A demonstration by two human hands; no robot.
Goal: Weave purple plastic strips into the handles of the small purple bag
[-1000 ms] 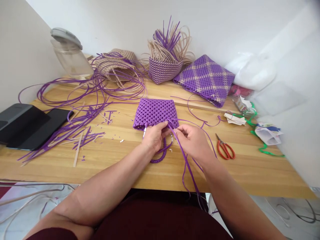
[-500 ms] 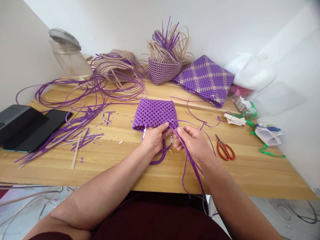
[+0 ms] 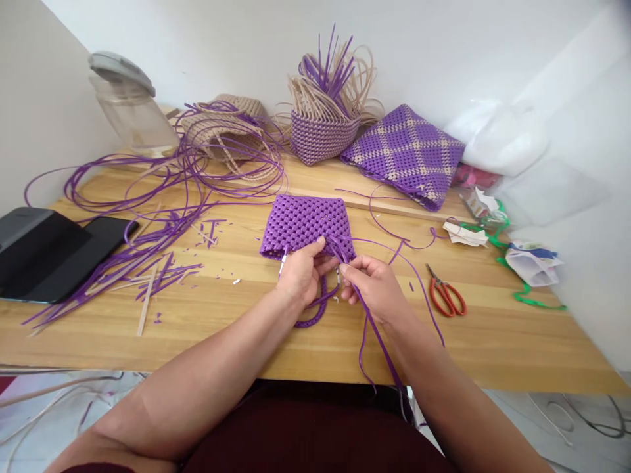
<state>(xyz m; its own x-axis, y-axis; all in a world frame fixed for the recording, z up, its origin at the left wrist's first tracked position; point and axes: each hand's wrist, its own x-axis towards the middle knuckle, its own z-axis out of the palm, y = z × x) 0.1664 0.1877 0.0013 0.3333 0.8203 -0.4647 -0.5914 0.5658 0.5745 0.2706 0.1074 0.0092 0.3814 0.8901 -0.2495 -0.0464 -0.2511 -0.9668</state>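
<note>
A small purple woven bag point(image 3: 308, 220) lies on the wooden table in front of me, its opening edge towards me. From that edge a braided purple handle point(image 3: 313, 322) loops out beneath my hands. My left hand point(image 3: 303, 272) grips the bag's near edge, thumb on top and fingers underneath. Purple plastic strips point(image 3: 377, 328) come out of the bag near its right corner and trail down over the table's front edge. My right hand point(image 3: 369, 282) pinches these strips close to the bag. Its fingertips are partly hidden.
Red-handled scissors point(image 3: 446, 295) lie at right. Behind are a basket with loose strip ends point(image 3: 323, 135), a checked woven bag point(image 3: 407, 157) and coiled purple strips point(image 3: 182, 171). A black phone point(image 3: 98, 253), strip scraps point(image 3: 167, 279) and a clear jar point(image 3: 133, 115) are at left.
My left thumb has shifted slightly left along the bag's edge. My right hand has moved slightly, still pinching the strips. One loose strip now hangs further to the right.
</note>
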